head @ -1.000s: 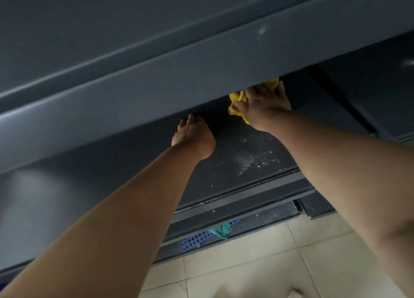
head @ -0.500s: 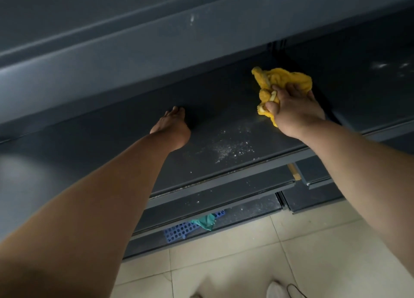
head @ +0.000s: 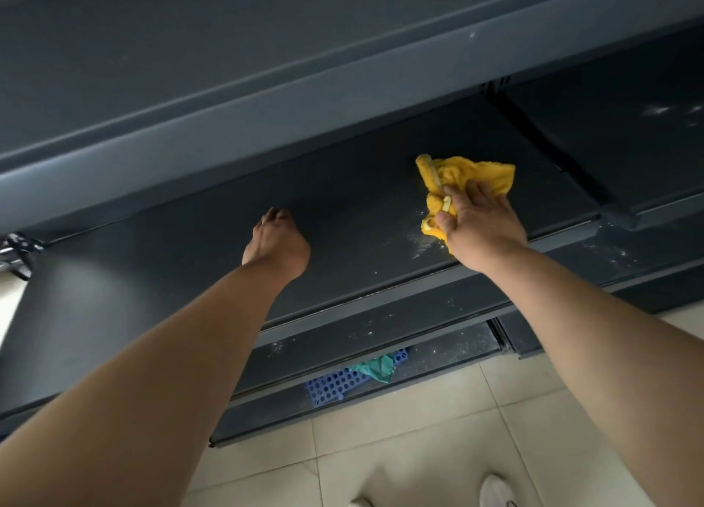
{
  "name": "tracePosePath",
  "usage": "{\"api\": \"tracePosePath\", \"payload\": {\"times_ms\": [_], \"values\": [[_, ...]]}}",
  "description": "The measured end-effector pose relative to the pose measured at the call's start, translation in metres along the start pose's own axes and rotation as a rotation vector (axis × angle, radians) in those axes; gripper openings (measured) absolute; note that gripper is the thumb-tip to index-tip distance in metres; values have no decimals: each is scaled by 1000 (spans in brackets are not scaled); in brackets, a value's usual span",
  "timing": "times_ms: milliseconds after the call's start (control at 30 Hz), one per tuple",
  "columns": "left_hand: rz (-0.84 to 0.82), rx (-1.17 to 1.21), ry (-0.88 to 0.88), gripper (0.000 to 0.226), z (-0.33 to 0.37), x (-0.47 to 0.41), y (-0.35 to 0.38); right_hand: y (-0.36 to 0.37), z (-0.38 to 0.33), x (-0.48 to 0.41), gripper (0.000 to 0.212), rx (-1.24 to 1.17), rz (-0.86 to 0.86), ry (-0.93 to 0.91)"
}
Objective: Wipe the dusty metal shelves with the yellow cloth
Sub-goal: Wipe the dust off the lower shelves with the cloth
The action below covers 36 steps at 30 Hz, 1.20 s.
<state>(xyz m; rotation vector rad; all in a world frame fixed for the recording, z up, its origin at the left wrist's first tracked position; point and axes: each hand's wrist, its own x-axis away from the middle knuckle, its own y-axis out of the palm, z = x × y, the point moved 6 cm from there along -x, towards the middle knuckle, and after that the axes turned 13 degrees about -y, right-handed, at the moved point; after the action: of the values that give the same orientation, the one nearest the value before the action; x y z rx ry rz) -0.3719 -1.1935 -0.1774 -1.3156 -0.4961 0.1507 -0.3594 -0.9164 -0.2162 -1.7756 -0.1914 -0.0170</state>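
A dark grey metal shelf [head: 362, 209] runs across the middle of the head view. My right hand [head: 482, 226] presses a crumpled yellow cloth [head: 457, 180] onto it near the right end. White dust specks [head: 423, 245] lie on the shelf just left of that hand, close to the front edge. My left hand [head: 276, 241] rests on the same shelf further left, fingers curled down against the surface, holding nothing. The shelf above [head: 266, 98] overhangs and hides the back of the wiped one.
Lower shelves [head: 381, 339] below carry more white specks. A blue perforated mat [head: 343, 382] and a teal cloth [head: 375, 369] lie on the bottom shelf. A neighbouring shelf bay [head: 628, 156] stands to the right. Beige floor tiles [head: 419, 449] and white shoes [head: 495, 493] are underneath.
My right hand has drawn the yellow cloth from the back of the shelf toward the front edge, over the dust patch. The view has shifted, showing more of the shelf. My left hand stays planted.
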Motion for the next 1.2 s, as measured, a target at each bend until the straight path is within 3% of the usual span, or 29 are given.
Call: {"api": "tracePosePath", "payload": {"times_ms": [400,500,633,867,1200], "values": [[-15,-3,29,63,-78,5,-16,33,-132,1,63,-51,-63,-149],[-9,16,30,61,-87,8,-22,41,-167,7,71,-40,-79,-208],[-20,3,53,63,-82,16,-25,47,-191,18,67,-31,-70,-241],[-86,-43,95,59,-40,38,-9,34,-167,33,57,-92,-13,-214],[-129,-63,206,62,49,69,28,2,-30,41,53,-112,10,-43]]}}
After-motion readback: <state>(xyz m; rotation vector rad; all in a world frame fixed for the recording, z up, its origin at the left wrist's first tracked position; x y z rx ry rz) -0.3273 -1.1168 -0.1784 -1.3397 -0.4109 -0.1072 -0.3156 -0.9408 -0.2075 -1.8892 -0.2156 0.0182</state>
